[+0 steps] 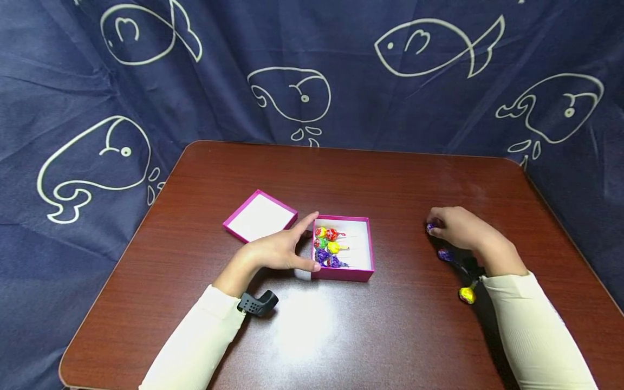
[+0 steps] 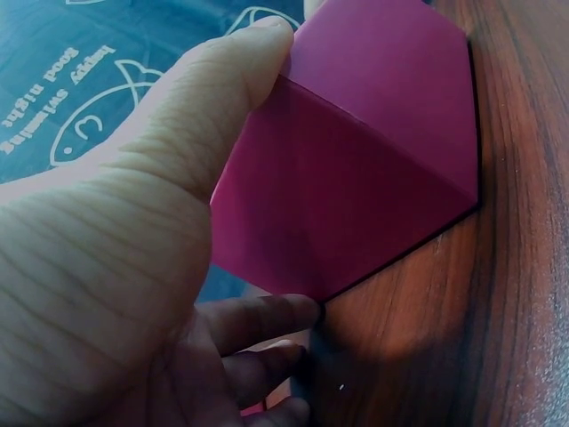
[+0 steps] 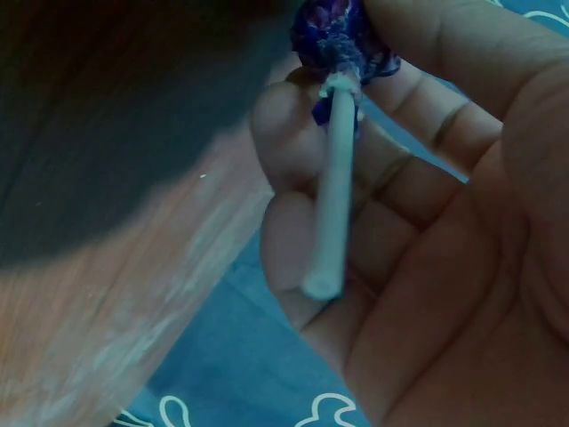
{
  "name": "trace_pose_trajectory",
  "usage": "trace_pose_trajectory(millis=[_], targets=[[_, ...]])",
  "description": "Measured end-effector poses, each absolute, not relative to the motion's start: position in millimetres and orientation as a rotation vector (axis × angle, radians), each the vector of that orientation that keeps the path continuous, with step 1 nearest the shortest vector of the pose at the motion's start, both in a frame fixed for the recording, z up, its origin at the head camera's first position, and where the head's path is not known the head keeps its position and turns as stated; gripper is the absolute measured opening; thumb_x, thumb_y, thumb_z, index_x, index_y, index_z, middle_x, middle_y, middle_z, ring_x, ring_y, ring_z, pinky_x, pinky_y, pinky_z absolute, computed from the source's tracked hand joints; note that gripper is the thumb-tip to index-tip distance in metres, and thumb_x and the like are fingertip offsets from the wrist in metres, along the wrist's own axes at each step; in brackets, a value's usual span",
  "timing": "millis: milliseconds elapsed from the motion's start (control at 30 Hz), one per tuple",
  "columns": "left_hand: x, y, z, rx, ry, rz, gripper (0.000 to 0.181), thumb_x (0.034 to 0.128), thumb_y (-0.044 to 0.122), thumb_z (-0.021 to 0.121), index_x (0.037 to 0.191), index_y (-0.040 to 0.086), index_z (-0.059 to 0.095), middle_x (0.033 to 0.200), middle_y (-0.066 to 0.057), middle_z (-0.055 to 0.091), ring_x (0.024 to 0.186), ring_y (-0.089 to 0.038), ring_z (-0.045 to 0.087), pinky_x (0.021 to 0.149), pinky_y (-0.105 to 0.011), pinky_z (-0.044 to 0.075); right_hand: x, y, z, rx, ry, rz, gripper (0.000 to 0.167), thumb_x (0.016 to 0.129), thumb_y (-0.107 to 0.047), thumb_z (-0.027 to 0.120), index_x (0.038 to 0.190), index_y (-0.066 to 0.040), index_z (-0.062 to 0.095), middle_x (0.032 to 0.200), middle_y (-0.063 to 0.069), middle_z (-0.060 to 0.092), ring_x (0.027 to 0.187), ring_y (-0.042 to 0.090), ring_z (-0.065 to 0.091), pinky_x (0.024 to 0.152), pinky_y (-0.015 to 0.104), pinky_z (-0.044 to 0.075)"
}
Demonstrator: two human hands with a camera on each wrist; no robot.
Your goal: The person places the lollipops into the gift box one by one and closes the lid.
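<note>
A pink box (image 1: 343, 275) with a white inside stands on the table, with several wrapped lollipops (image 1: 332, 247) in its left half: red, yellow, green and purple. My left hand (image 1: 279, 250) holds the box at its left end, thumb at the front corner and index finger at the back corner. In the left wrist view the thumb (image 2: 236, 76) lies over the box's edge. Off to the right, my right hand (image 1: 460, 226) pinches a purple-wrapped lollipop (image 3: 333, 196) between thumb and fingers, its white stick lying along the palm side.
Another purple lollipop (image 1: 445, 254) and a yellow one (image 1: 467, 294) lie near my right wrist. A pink lid (image 1: 260, 216), white side up, lies left of the box. Behind the brown table (image 1: 380, 179) hangs a blue cloth (image 1: 351, 108) with fish and whale drawings.
</note>
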State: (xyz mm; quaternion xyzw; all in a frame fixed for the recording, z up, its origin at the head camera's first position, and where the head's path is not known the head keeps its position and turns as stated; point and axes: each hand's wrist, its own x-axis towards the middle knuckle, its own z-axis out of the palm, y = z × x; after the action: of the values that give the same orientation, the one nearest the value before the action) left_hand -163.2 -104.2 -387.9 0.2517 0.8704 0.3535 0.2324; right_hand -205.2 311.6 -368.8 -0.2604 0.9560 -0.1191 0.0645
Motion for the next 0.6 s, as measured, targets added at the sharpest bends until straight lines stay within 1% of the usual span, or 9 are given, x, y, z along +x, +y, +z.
trace_pose_trajectory(millis=[167, 400, 600], targets=[[-163, -105, -387, 0.699, 2.389, 0.989, 0.113, 0.0810, 0.042, 0.082, 0.161, 0.021, 0.005, 0.158, -0.013, 0.031, 0.138, -0.027, 0.039, 0.116, -0.042, 0.026, -203, 306, -363, -0.786, 2.897, -0.409, 0.011, 0.086, -0.003, 0.073, 0.095, -0.005, 0.066, 0.081, -0.001, 0.064, 0.076, 0.018, 0.058, 0.071, 0.044, 0.047], [-162, -105, -387, 0.715, 2.382, 1.020, 0.113, 0.0808, 0.039, 0.082, 0.161, 0.018, 0.006, 0.156, -0.015, 0.034, 0.136, -0.027, 0.042, 0.115, -0.042, 0.026, -198, 295, -356, -0.870, 2.898, -0.519, 0.011, 0.087, -0.003, 0.073, 0.094, -0.009, 0.066, 0.079, -0.006, 0.061, 0.074, 0.012, 0.055, 0.068, 0.038, 0.046], [-163, -106, -388, 0.723, 2.368, 1.016, 0.114, 0.0802, 0.039, 0.084, 0.161, 0.020, 0.005, 0.157, -0.015, 0.033, 0.136, -0.027, 0.040, 0.116, -0.042, 0.025, -191, 282, -345, -0.957, 2.895, -0.573, 0.014, 0.087, -0.003, 0.073, 0.093, -0.013, 0.066, 0.079, -0.009, 0.059, 0.074, 0.010, 0.054, 0.068, 0.034, 0.045]])
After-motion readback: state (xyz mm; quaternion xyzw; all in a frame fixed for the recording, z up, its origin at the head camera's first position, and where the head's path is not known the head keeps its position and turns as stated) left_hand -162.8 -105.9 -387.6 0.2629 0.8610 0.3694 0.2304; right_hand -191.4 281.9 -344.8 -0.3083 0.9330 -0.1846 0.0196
